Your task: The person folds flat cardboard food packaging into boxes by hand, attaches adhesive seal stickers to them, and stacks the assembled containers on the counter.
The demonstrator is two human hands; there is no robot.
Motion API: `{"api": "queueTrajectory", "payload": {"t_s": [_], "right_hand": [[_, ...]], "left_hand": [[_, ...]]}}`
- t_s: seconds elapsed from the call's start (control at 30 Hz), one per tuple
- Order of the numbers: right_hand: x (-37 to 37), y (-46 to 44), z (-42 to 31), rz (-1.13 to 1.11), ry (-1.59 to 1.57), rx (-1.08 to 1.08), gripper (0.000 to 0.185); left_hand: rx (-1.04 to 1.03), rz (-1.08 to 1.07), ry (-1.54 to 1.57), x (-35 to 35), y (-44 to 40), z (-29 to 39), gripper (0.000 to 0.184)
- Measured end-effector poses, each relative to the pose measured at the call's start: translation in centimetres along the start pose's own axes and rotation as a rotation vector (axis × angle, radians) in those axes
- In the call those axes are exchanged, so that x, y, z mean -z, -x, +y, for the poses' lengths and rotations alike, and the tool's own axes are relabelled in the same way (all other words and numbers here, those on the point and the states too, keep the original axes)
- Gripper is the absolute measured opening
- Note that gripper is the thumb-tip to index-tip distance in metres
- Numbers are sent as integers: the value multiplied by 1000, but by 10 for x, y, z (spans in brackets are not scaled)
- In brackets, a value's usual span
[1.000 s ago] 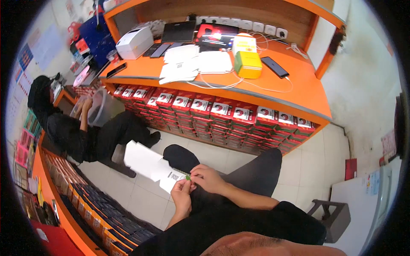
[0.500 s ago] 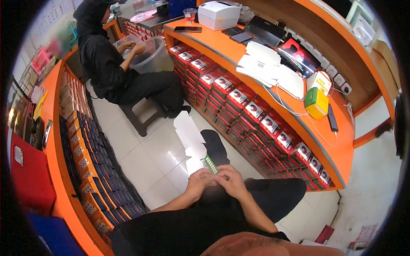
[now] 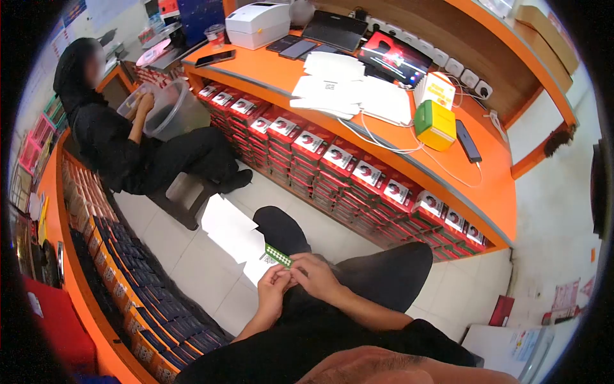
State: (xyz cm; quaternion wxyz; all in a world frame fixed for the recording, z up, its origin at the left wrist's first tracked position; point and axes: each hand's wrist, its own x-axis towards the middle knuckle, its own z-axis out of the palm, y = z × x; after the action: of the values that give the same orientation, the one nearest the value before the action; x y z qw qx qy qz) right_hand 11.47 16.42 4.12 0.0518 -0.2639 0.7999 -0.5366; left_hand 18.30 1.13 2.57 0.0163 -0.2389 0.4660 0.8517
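Note:
A narrow green strip with rows of pale dots (image 3: 278,256) points up and left from my fingertips. My left hand (image 3: 274,289) is closed, its fingertips pinched at the strip's lower end. Beside it, my right hand (image 3: 314,276) is closed on the same end, thumb and fingers together. Beyond the strip lies a white sheet with cut edges (image 3: 231,229), by my knee; a small black square code shows near its lower end. What supports the sheet is hidden, and my fingers cover the strip's near end.
A person in black (image 3: 109,137) sits at the left with hands in a clear plastic tub (image 3: 182,115). Stacked red boxes (image 3: 307,144) fill the space under the orange counter (image 3: 492,205), which bears white sheets (image 3: 329,86) and a printer (image 3: 257,25). Orange-and-navy packs (image 3: 137,281) line the left.
My view has swung right, so the surroundings shift left. The strip, upright before, now slants left. The seated person's head has come more into view.

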Motion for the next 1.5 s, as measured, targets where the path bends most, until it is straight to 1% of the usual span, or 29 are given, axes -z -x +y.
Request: {"api": "queueTrajectory", "payload": {"t_s": [0.03,0.07,0.13,0.17,0.23,0.27,0.33,0.37,0.47,0.5,0.53,0.6,0.7,0.8,0.9,1.0,1.1,1.2,1.3,1.4,1.43,1.5], "right_hand": [[3,0,2,-14,13,34,13],[6,-1,5,-25,27,69,14],[10,1,15,-128,44,30,23],[11,4,19,-180,52,11,27],[11,11,24,-140,-131,-83,40],[11,14,27,-121,-222,-126,47],[13,15,32,60,-435,-277,56],[18,15,33,148,-540,-352,60],[33,7,41,326,-444,-310,62],[37,4,44,342,-552,-366,51],[40,5,49,334,-578,-392,45],[46,5,60,315,-627,-441,34],[46,6,57,297,-706,-509,24],[37,8,75,376,-883,-597,24],[41,10,77,329,-914,-579,25],[37,11,86,308,-929,-510,24],[32,16,94,291,-806,-484,24],[40,17,85,323,-906,-523,27],[50,18,78,378,-938,-529,22],[55,21,70,344,-448,-304,21],[57,21,63,343,-284,-212,21],[59,20,47,333,45,-32,20]], "left_hand": [[1,2,-37,-4,1,4,14],[-5,-29,-138,-4,-3,4,15],[-23,-91,-341,2,-12,4,17],[-57,-94,-529,2,-16,4,17],[-135,-96,-902,-2,-22,8,16],[-155,-93,-944,-7,-23,10,16],[-198,-87,-1023,-21,-18,17,16],[-231,-140,-1046,-36,-9,28,18],[-383,-334,-1197,-35,-9,18,24],[-419,-381,-1231,-34,-10,15,30],[-376,-399,-1251,-38,-8,18,28],[-295,-430,-1286,-49,-3,28,25],[-248,-482,-1476,-45,-10,33,22],[-227,-581,-1667,-49,-15,40,26],[-99,-554,-1791,-53,-23,36,33],[-347,-278,-1789,-88,-12,33,37],[-632,-210,-1684,-93,-25,22,35],[-702,-265,-1585,-88,-40,14,24],[-622,-166,-1324,-88,-47,6,12],[-228,-66,-1053,-85,-52,8,11],[-67,-102,-749,-74,-60,-2,9],[7,-114,-620,-77,-58,1,11]]}}
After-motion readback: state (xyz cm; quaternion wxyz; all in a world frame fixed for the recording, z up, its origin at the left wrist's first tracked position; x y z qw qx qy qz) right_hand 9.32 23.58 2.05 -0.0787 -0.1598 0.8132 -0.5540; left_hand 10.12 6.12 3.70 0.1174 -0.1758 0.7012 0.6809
